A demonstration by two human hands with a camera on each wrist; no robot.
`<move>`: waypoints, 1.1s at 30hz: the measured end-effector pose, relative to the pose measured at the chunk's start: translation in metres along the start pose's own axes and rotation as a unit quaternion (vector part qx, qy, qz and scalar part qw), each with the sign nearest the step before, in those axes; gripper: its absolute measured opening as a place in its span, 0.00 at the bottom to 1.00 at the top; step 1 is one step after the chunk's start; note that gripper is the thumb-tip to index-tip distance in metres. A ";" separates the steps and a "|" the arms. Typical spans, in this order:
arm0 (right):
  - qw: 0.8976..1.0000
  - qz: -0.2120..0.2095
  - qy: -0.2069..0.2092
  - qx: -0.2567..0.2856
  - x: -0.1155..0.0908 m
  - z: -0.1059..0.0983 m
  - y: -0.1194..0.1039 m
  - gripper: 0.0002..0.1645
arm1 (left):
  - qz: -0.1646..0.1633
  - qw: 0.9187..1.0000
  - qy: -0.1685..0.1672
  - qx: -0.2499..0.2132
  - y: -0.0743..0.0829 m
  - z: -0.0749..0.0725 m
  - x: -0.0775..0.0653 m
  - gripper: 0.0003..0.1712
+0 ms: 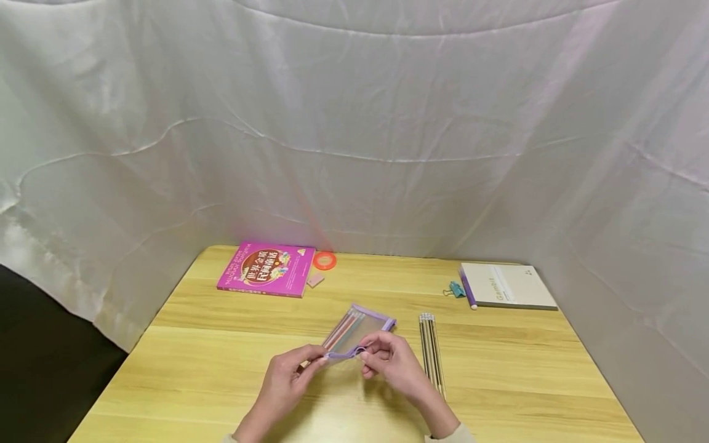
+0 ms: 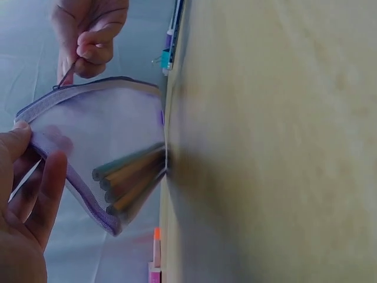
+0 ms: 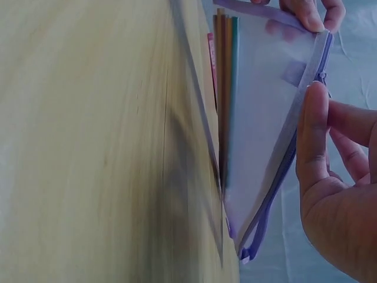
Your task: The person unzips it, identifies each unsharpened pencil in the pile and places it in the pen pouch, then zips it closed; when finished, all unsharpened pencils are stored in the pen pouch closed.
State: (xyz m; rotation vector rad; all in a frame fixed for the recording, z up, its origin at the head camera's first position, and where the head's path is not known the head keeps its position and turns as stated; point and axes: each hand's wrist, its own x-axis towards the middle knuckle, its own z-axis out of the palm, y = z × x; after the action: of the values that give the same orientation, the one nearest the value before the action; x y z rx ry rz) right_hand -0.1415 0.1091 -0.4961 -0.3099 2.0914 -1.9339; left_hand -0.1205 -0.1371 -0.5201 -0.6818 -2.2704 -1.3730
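A see-through pencil pouch (image 1: 362,332) with purple edging is tilted up off the table, its zipper edge toward me. Several pencils (image 2: 131,177) lie inside it along one side. My left hand (image 1: 289,376) pinches the pouch's near left corner between thumb and fingers. With thumb and fingertips, my right hand (image 1: 390,363) pinches the zipper pull at the near edge; in the left wrist view the pull's cord stretches from the zipper to those fingers. Right of the pouch, a row of striped pencils (image 1: 431,351) lies on the table, near my right wrist.
At the back left are a pink book (image 1: 293,271), an orange tape roll (image 1: 325,261) and a small eraser (image 1: 316,280). At the back right lie a notebook (image 1: 515,286), a purple marker (image 1: 468,289) and a teal binder clip (image 1: 456,289). Grey curtains (image 1: 354,123) surround the wooden table (image 1: 221,363).
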 end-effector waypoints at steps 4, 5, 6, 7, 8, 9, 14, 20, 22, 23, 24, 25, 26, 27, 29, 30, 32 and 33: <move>1.000 0.003 -0.014 0.012 0.000 -0.003 0.000 0.15 | 0.000 1.000 0.000 -0.002 -0.004 -0.001 0.000 0.10; 1.000 0.002 -0.018 0.017 0.000 -0.003 0.000 0.15 | -0.001 1.000 -0.001 -0.006 -0.004 -0.001 0.000 0.10; 1.000 0.003 -0.020 0.021 0.000 -0.004 0.001 0.15 | 0.000 1.000 0.000 -0.006 -0.005 -0.001 0.000 0.10; 1.000 0.002 -0.021 0.023 0.000 -0.005 0.001 0.16 | 0.006 1.000 0.004 -0.007 -0.006 -0.002 0.000 0.10; 0.999 0.004 -0.019 0.025 0.000 -0.007 0.001 0.16 | 0.012 1.000 0.009 -0.013 -0.008 -0.004 0.000 0.11; 1.000 0.006 -0.014 0.026 0.001 -0.011 0.001 0.16 | 0.018 1.000 0.017 -0.018 -0.010 -0.006 0.000 0.12; 0.995 0.026 0.091 -0.019 0.007 -0.038 0.004 0.14 | 0.029 0.995 0.093 -0.034 -0.023 -0.028 -0.001 0.16; 0.978 0.064 0.186 -0.064 0.011 -0.059 0.010 0.13 | 0.003 0.993 0.115 -0.012 -0.031 -0.043 -0.005 0.17; 0.978 0.067 0.187 -0.067 0.011 -0.060 0.010 0.14 | 0.002 0.994 0.105 -0.009 -0.032 -0.044 -0.006 0.17; 0.977 0.069 0.189 -0.065 0.012 -0.060 0.010 0.14 | 0.000 0.995 0.102 -0.010 -0.032 -0.044 -0.006 0.16; 0.977 0.070 0.191 -0.063 0.012 -0.060 0.011 0.14 | -0.002 0.995 0.102 -0.011 -0.032 -0.044 -0.006 0.16; 0.977 0.071 0.192 -0.061 0.012 -0.060 0.011 0.14 | -0.004 0.995 0.103 -0.011 -0.031 -0.044 -0.006 0.16; 0.977 0.072 0.192 -0.060 0.011 -0.059 0.010 0.14 | -0.005 0.995 0.103 -0.010 -0.031 -0.044 -0.006 0.17; 0.977 0.072 0.192 -0.058 0.011 -0.059 0.010 0.14 | -0.005 0.995 0.102 -0.009 -0.031 -0.044 -0.006 0.17; 0.978 0.073 0.190 -0.055 0.010 -0.058 0.009 0.14 | -0.007 0.995 0.101 -0.007 -0.030 -0.045 -0.006 0.17; 0.978 0.072 0.188 -0.052 0.009 -0.058 0.009 0.14 | -0.008 0.995 0.100 -0.006 -0.030 -0.045 -0.006 0.17; 0.980 0.069 0.183 -0.046 0.008 -0.057 0.008 0.15 | -0.012 0.995 0.097 -0.007 -0.031 -0.045 -0.006 0.16; 0.980 0.068 0.180 -0.044 0.008 -0.057 0.008 0.15 | -0.015 0.995 0.096 -0.008 -0.031 -0.046 -0.006 0.16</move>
State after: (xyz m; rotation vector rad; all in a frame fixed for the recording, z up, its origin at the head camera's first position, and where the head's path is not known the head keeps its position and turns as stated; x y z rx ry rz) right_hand -0.1687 0.1604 -0.5007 0.1785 2.3527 -1.9342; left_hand -0.1301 -0.1916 -0.5254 -0.4993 -2.1283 -1.4070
